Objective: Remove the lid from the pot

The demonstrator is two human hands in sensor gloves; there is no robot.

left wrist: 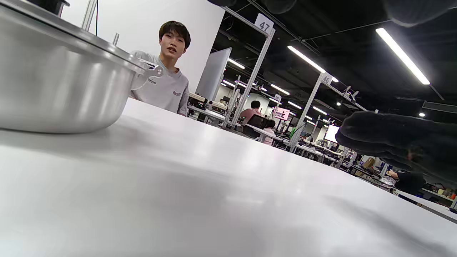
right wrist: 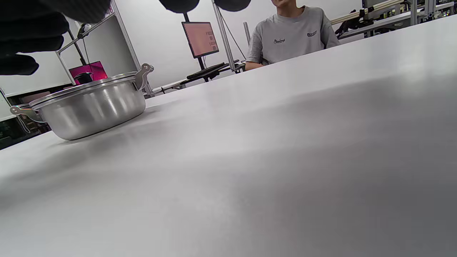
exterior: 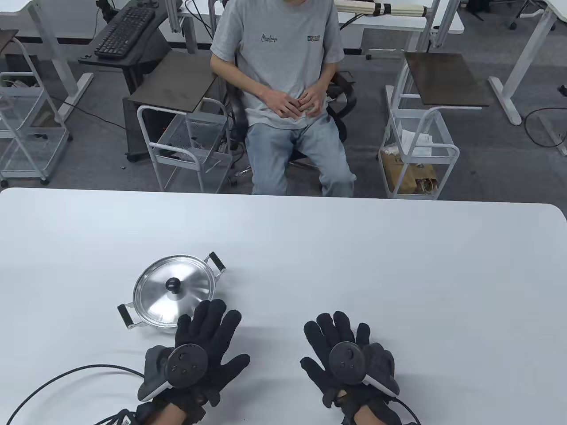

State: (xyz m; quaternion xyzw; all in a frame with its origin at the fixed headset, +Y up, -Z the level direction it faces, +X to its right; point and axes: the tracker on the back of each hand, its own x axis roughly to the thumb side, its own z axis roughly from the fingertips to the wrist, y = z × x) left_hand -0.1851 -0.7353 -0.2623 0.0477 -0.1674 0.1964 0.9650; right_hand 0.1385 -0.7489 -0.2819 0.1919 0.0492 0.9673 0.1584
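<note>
Left hand (exterior: 195, 354) flat beside domed, shiny steel lid (exterior: 174, 287)

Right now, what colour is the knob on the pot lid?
Black, on the shiny silver lid; the knob shows best in the table view.

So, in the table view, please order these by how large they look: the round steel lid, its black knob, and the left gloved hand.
1. Round steel lid and left gloved hand: they look about alike, and the hand is nearer the camera, so I leave them unranked.
2. Black knob: clearly the smallest.
</note>
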